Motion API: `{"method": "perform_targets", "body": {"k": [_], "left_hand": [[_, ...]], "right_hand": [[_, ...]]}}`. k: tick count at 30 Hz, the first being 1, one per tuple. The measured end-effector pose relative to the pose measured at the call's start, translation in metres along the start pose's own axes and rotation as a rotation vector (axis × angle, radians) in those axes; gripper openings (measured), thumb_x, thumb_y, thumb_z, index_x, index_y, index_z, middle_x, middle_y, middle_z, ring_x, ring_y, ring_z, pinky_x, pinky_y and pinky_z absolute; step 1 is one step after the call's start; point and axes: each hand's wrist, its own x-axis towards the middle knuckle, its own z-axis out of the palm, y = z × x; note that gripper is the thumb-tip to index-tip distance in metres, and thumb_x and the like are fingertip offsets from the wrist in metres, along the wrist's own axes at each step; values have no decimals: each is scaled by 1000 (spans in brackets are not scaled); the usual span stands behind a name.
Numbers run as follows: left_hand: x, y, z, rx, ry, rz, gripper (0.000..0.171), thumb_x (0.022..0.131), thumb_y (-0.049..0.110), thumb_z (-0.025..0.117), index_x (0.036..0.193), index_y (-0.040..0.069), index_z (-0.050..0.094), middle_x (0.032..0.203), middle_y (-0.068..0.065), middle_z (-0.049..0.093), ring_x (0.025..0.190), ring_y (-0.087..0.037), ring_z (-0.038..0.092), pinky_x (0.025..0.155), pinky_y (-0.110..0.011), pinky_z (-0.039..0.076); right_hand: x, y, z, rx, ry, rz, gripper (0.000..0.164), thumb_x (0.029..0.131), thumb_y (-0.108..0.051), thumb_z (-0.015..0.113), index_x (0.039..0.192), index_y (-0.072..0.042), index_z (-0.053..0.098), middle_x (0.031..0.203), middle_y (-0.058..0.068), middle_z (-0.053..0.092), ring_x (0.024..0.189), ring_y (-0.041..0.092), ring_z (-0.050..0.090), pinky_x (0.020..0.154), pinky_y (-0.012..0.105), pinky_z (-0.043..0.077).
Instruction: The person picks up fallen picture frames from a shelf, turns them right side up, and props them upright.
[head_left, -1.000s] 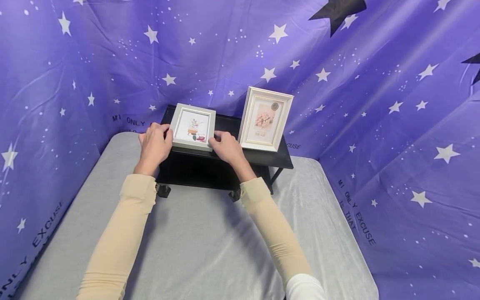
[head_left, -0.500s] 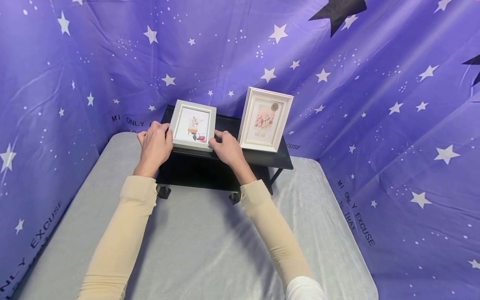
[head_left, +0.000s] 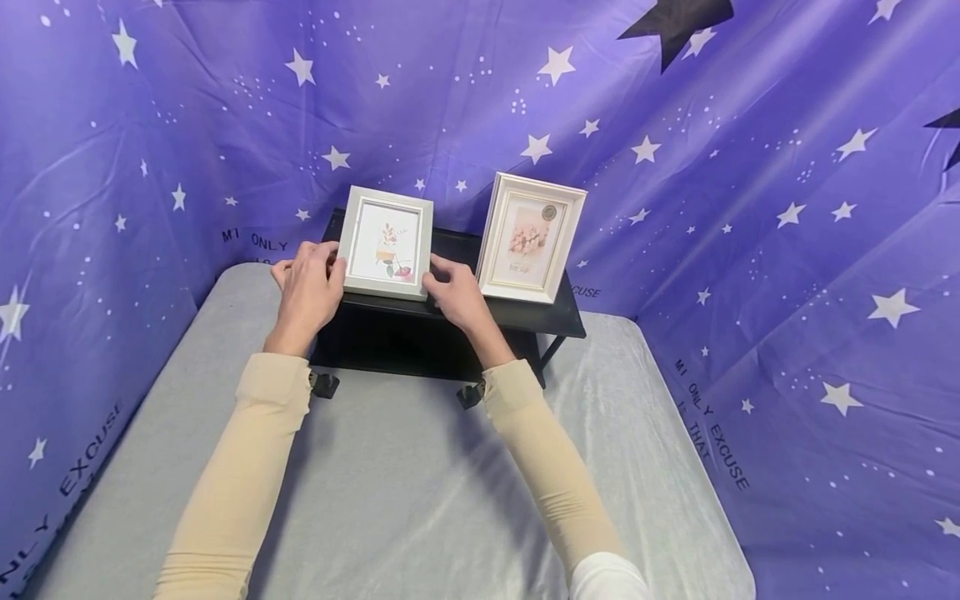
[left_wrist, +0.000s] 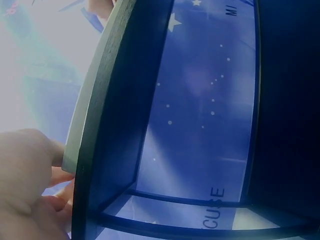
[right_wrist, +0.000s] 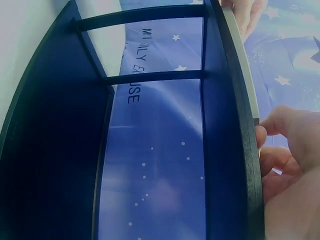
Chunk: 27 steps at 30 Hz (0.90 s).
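A pale grey picture frame (head_left: 387, 242) with a plant print leans back on the left part of a black two-tier shelf (head_left: 525, 315), its lower edge along the shelf's front. My left hand (head_left: 307, 287) holds its left side, and my right hand (head_left: 457, 292) pinches its lower right side between thumb and fingers. From below, the left wrist view catches my left hand (left_wrist: 30, 180) at the end of the frame's pale edge (left_wrist: 82, 120). In the right wrist view, my right hand (right_wrist: 295, 155) grips the other end of that edge (right_wrist: 242, 65).
A cream picture frame (head_left: 531, 242) with a pink flower print stands upright on the shelf's right part. Under the shelf spreads a grey cloth-covered table (head_left: 405, 492). Purple curtains (head_left: 450, 92) with stars hang close behind and on both sides.
The grey frame's top edge has risen, so the frame has tilted from lying nearly flat to a steeper lean. Both hands have kept hold of it and shifted only slightly.
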Motion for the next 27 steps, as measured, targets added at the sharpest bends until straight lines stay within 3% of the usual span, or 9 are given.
{"method": "perform_targets", "body": {"k": [4,11,23,27], "left_hand": [[0,0,-2,-17,-21,-13,40,114,18,47,146,-4,57,131,-29,67,126,-46,59,117,-64,20],[-1,0,-3,-34,-74,-35,44,116,21,41,153,-3,46,137,-27,69,124,-46,66,118,-62,20],[3,-2,-9,-185,-117,-15,45,113,18,45,153,-2,39,145,-27,63,130,-44,65,117,-62,23],[3,-2,-10,-239,-117,-15,47,113,16,45,156,-1,38,149,-26,60,134,-43,63,120,-57,37]], "right_hand": [[-1,2,-1,82,-9,-26,52,103,-16,63,154,-4,58,121,15,75,69,12,63,65,23,56],[-5,6,0,138,6,-47,51,105,-15,65,154,-7,58,129,17,75,82,13,66,70,25,58],[-4,7,0,246,61,-99,51,102,-7,68,153,-11,61,126,18,76,75,10,63,66,23,57],[-4,7,0,290,76,-111,52,102,-4,69,152,-11,61,128,19,75,75,9,62,65,22,56]]}}
